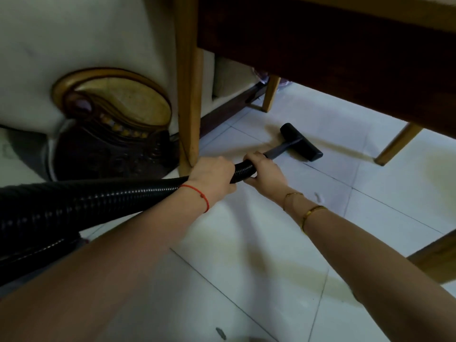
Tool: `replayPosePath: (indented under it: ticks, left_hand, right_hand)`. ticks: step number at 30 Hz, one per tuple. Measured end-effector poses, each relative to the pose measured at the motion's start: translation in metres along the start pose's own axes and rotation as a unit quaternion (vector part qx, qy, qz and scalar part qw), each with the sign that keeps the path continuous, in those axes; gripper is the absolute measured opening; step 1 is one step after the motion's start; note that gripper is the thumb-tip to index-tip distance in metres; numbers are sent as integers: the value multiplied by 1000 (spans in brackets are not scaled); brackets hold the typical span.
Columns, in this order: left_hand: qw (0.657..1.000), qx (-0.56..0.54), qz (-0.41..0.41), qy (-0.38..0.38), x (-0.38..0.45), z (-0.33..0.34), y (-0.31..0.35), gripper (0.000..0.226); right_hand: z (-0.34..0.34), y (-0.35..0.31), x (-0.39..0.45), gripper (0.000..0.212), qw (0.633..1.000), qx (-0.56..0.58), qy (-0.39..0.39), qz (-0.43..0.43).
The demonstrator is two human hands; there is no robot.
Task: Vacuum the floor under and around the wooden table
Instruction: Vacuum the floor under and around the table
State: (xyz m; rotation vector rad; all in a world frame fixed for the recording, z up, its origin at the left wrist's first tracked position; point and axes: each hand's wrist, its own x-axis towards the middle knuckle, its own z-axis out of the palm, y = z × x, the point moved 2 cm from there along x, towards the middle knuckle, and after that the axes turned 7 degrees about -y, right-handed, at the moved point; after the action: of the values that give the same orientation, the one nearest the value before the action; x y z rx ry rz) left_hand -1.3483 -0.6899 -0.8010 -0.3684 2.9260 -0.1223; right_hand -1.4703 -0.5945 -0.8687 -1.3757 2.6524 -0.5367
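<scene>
Here the black vacuum nozzle lies flat on the white tiled floor beneath the wooden table, just ahead of both hands. A short dark tube joins it to the ribbed black hose, which runs back from the hands to the left edge of the view, where it is cut off; the vacuum body is out of sight.

The right hand grips the front end of the hose where it meets the tube, fingers wrapped over the top and thumb underneath. Just behind it, the left hand curls round the hose too; its fingertips are hidden on the far side. A red string circles the left wrist, and gold bracelets sit on the right.

Immediately beyond the left hand stands one light table leg; other legs appear farther off beyond and to the right of the right hand, the nearest one cropped by the frame. Left of the left hand, a carved dark and gold furniture base is blurred. Two small grey bits of debris lie on the tiles near the right forearm and near the bottom edge; what they are is unclear.
</scene>
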Motion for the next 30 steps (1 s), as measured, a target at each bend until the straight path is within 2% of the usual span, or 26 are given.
replayPosePath:
  ticks: [7, 13, 22, 30]
  left_hand:
    - [999, -1, -50, -9, -52, 4, -49, 34]
    - [997, -10, -71, -23, -59, 8, -63, 34]
    - [998, -42, -46, -15, 7, 15, -27, 33]
    - [997, -62, -21, -32, 84, 12, 12, 34]
  right_hand:
    - [23, -71, 4, 26, 997, 16, 19, -77]
    - [29, -92, 8, 31, 996, 6, 47, -73]
    - [20, -22, 34, 22, 999, 14, 5, -29]
    - [5, 60, 64, 32, 997, -5, -71, 8]
